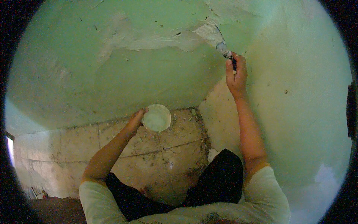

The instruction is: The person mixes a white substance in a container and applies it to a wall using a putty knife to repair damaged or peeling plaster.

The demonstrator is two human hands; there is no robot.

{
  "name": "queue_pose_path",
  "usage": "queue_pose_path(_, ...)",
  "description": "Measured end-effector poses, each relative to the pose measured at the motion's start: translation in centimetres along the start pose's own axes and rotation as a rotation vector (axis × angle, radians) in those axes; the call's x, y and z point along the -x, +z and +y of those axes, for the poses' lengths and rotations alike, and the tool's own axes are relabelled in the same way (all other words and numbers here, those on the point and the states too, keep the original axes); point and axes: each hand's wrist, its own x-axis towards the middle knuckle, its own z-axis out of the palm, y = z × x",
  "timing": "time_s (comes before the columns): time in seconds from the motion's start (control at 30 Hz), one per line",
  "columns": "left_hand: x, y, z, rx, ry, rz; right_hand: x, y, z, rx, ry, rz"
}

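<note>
My right hand (pixel 237 76) is closed round the dark handle of a putty knife (pixel 221 47), raised at the upper right. The knife's wide blade is coated with pale filler and lies against the green wall (pixel 156 71), at the right end of a pale smeared patch (pixel 149 42). Lower and to the left, my left hand (pixel 135 121) grips the rim of a round, light-coloured tub (pixel 157 118), held out above the floor. Its inside looks pale; how much filler it holds I cannot tell.
A second wall (pixel 298 104) meets the green one in a corner on the right. Below lies a dirty tiled floor (pixel 149 164) scattered with crumbs and flakes. A small white scrap (pixel 213 154) lies beside my right knee. Something dark brown (pixel 56 210) stands at the lower left.
</note>
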Motion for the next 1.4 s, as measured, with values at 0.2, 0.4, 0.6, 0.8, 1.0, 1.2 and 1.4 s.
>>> queue_pose_path(0.2, 1.1, 0.8, 1.2, 0.1, 0.04, -0.002, -8.1, -3.8, -2.5, 0.25, -0.287, -0.198)
queue_pose_path(0.4, 1.4, 1.1, 1.8, -0.001, -0.081, 0.054, -13.7, -4.6, -1.6, 0.391, -0.485, -0.26)
queue_pose_path(0.6, 2.6, 1.1, 1.8, 0.114, 0.028, -0.058, -15.2, -3.2, 0.6, 0.394, -0.398, -0.285)
queue_pose_path(0.8, 1.3, -0.3, 0.6, 0.084, 0.012, -0.073, -13.0, -3.7, 2.1, 0.375, -0.274, -0.214)
queue_pose_path(1.0, 0.8, 1.1, 2.7, 0.057, -0.073, -0.004, -9.0, -5.0, 2.5, 0.278, -0.058, -0.081)
queue_pose_path(1.2, 0.3, -0.4, 1.5, 0.102, -0.025, -0.051, -7.5, -3.2, 0.3, 0.105, 0.135, -0.095)
queue_pose_path(1.4, -0.4, 1.2, 3.1, 0.015, -0.096, -0.008, -3.1, -0.1, -0.9, -0.176, 0.301, -0.309)
